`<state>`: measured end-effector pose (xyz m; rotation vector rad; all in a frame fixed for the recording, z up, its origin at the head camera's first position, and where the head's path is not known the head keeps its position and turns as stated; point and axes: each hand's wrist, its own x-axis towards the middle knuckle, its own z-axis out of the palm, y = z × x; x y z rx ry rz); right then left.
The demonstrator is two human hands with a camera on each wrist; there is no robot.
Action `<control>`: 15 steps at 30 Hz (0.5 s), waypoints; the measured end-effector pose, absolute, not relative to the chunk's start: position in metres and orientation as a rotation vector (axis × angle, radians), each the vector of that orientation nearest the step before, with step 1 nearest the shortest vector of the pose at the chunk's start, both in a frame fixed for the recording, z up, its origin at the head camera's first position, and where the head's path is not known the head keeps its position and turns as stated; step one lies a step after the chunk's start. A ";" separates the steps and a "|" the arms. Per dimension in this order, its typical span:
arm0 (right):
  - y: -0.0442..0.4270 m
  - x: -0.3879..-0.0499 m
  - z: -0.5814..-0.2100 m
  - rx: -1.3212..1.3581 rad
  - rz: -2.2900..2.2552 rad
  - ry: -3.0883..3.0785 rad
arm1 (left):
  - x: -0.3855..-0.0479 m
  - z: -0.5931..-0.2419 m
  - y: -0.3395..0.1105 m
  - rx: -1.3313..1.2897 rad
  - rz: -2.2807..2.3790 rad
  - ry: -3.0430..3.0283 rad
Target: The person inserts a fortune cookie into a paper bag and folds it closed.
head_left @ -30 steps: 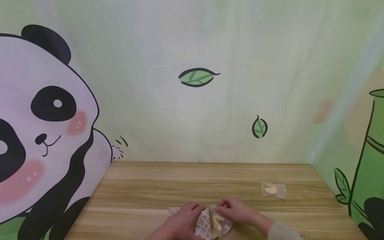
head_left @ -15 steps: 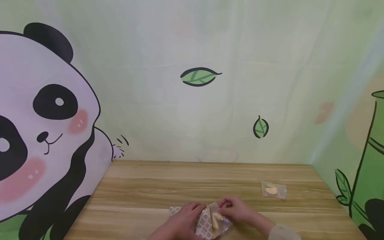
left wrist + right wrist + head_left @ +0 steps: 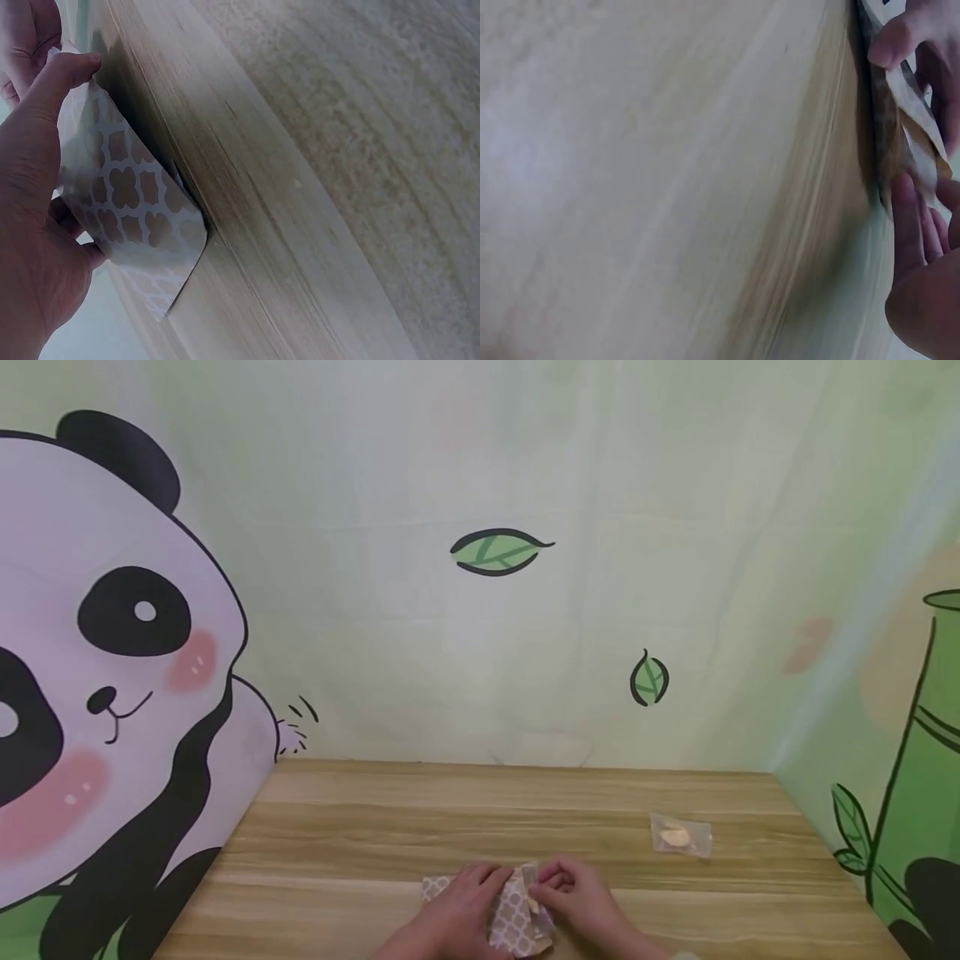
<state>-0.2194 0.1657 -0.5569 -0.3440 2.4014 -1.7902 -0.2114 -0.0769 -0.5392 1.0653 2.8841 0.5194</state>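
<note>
A brown paper bag with a white lattice pattern (image 3: 512,920) lies near the table's front edge in the head view. My left hand (image 3: 463,912) grips it, thumb on one side and fingers on the other, as the left wrist view shows of the patterned bag (image 3: 135,195). At the bag's mouth, the fingers of my right hand (image 3: 581,897) pinch a clear packet (image 3: 540,917), which sits mostly inside the mouth with a bit of something pale showing. In the right wrist view, my right hand (image 3: 926,262) is at the bag's opening (image 3: 919,139).
Another clear packet (image 3: 681,837) with a pale piece inside lies on the wooden table (image 3: 450,810), at the back right. Behind the table hangs a pale green cloth (image 3: 375,652) printed with a panda, leaves and bamboo.
My right hand has shifted left toward the bag, and the clear packet has gone further into its mouth, with less of it showing. My left hand has kept its hold.
</note>
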 end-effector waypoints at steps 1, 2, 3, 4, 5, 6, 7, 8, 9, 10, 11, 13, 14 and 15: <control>0.165 -0.218 -0.557 -0.328 -1.800 2.378 | -0.212 -0.539 -0.077 1.062 0.525 2.883; 0.165 -0.216 -0.556 -0.320 -1.811 2.347 | -0.212 -0.539 -0.076 1.059 0.528 2.882; 0.166 -0.215 -0.555 -0.313 -1.816 2.316 | -0.212 -0.539 -0.076 1.058 0.532 2.881; 0.167 -0.214 -0.555 -0.312 -1.827 2.286 | -0.212 -0.539 -0.076 1.059 0.535 2.882; 0.168 -0.213 -0.555 -0.312 -1.838 2.259 | -0.212 -0.539 -0.076 1.061 0.540 2.881; 0.168 -0.212 -0.555 -0.316 -1.847 2.237 | -0.212 -0.539 -0.076 1.055 0.542 2.877; 0.169 -0.212 -0.556 -0.323 -1.856 2.220 | -0.212 -0.539 -0.076 1.054 0.547 2.873; 0.169 -0.211 -0.555 -0.337 -1.865 2.206 | -0.212 -0.538 -0.076 1.049 0.553 2.868; 0.169 -0.210 -0.556 -0.353 -1.868 2.204 | -0.212 -0.538 -0.076 1.047 0.558 2.866; 0.168 -0.210 -0.555 -0.366 -1.873 2.203 | -0.212 -0.539 -0.076 1.048 0.565 2.863; 0.167 -0.210 -0.555 -0.379 -1.869 2.210 | -0.212 -0.539 -0.075 1.046 0.572 2.861; 0.167 -0.209 -0.554 -0.396 -1.849 2.232 | -0.212 -0.539 -0.074 1.045 0.592 2.857; 0.168 -0.208 -0.554 -0.395 -1.830 2.251 | -0.212 -0.539 -0.074 1.048 0.602 2.855; 0.170 -0.207 -0.553 -0.387 -1.813 2.269 | -0.212 -0.539 -0.073 1.053 0.606 2.856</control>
